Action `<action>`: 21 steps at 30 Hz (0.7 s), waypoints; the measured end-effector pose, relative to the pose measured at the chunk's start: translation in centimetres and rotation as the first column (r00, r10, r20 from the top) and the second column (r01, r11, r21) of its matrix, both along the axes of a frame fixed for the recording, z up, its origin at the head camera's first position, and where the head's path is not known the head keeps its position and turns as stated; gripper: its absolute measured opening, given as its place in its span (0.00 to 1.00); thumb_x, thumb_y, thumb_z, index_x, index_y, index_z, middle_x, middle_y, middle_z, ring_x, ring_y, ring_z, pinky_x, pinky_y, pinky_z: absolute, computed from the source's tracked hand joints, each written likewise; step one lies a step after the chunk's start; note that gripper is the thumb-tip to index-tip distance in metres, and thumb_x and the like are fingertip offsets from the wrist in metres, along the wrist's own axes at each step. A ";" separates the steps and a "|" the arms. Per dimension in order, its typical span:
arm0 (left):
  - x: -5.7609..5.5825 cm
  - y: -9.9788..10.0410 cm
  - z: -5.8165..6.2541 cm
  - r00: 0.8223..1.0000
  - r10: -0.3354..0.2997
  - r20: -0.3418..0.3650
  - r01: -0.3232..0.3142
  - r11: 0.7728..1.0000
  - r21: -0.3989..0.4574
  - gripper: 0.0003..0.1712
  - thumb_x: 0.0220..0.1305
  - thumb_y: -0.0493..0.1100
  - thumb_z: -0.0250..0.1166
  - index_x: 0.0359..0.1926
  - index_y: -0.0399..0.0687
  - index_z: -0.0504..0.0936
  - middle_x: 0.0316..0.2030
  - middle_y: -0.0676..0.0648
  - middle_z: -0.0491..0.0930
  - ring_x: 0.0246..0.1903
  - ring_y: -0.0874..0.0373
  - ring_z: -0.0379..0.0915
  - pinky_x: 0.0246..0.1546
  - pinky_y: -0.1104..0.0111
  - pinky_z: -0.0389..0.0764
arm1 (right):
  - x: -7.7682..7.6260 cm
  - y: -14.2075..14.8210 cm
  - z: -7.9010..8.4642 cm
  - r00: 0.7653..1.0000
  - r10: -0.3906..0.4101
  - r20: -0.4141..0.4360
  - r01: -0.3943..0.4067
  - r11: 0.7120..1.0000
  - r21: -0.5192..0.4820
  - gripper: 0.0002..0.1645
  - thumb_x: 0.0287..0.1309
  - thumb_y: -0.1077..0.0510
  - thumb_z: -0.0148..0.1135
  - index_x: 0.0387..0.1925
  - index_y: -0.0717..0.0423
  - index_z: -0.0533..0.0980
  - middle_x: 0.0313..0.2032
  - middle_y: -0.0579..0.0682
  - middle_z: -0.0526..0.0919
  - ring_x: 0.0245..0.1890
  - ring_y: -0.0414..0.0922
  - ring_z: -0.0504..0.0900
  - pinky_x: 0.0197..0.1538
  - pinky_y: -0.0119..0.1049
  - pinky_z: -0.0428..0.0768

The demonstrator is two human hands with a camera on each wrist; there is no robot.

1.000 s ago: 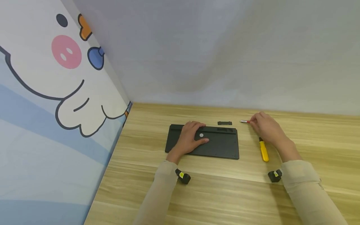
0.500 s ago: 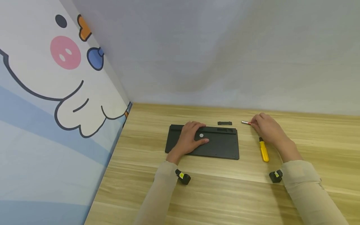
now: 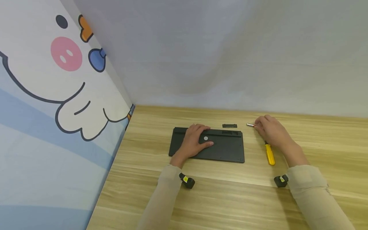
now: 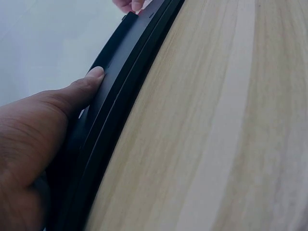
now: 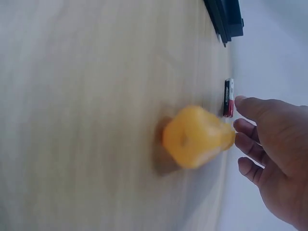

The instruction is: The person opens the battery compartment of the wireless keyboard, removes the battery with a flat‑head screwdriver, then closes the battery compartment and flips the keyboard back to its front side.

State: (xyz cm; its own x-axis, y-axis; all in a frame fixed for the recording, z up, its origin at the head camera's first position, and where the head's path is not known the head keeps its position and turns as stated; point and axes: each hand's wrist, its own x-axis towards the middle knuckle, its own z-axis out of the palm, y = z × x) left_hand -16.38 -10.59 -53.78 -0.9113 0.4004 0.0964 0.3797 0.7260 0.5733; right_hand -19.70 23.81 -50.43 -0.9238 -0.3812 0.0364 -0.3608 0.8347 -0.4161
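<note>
A black keyboard (image 3: 224, 150) lies underside up on the wooden table, its battery compartment (image 3: 230, 132) uncovered near the far right corner. My left hand (image 3: 192, 140) rests on the keyboard's left half, thumb stretched over the underside and fingers reaching to the far edge. Right of the keyboard, my right hand (image 3: 271, 131) pinches the red end of a small battery (image 3: 250, 125) close to the tabletop. In the right wrist view the thumb tip meets the end of the red and black battery (image 5: 228, 98), and the other fingers are bent behind it.
The small black battery cover (image 3: 229, 126) lies just beyond the keyboard's far edge. A screwdriver with a yellow handle (image 3: 270, 155) lies beside the right wrist. Pale cloth (image 3: 230, 64) hangs behind the table, and a cartoon-printed panel (image 3: 66, 111) borders it on the left.
My right hand and the battery have shifted very slightly, and the battery's angle has turned a little. The left hand and keyboard have stayed in place.
</note>
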 end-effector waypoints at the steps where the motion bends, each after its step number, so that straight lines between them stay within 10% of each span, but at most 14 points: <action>1: 0.0 0.0 0.0 1.000 0.000 0.000 0.000 1.000 0.001 0.37 0.65 0.58 0.70 0.71 0.53 0.71 0.67 0.47 0.73 0.72 0.49 0.65 0.84 0.51 0.48 | 0.1 -0.2 0.0 1.000 0.000 0.001 0.000 1.000 -0.010 0.12 0.75 0.58 0.55 0.52 0.62 0.75 0.47 0.62 0.78 0.48 0.59 0.77 0.52 0.58 0.78; 21: 0.2 -0.2 0.1 1.000 -0.007 -0.001 0.007 1.000 0.009 0.37 0.65 0.58 0.70 0.71 0.53 0.71 0.67 0.47 0.73 0.72 0.49 0.66 0.84 0.51 0.48 | -0.5 -4.9 0.9 0.996 0.066 -0.053 -0.069 0.996 -0.059 0.09 0.69 0.62 0.62 0.47 0.60 0.83 0.46 0.60 0.84 0.50 0.59 0.80 0.58 0.57 0.78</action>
State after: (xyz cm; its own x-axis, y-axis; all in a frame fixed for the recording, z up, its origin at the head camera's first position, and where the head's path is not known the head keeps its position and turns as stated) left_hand -16.16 -10.75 -53.63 -0.9082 0.4062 0.1005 0.3853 0.7183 0.5793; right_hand -20.23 18.91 -49.58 -0.8923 -0.4385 0.1075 -0.4376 0.7813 -0.4450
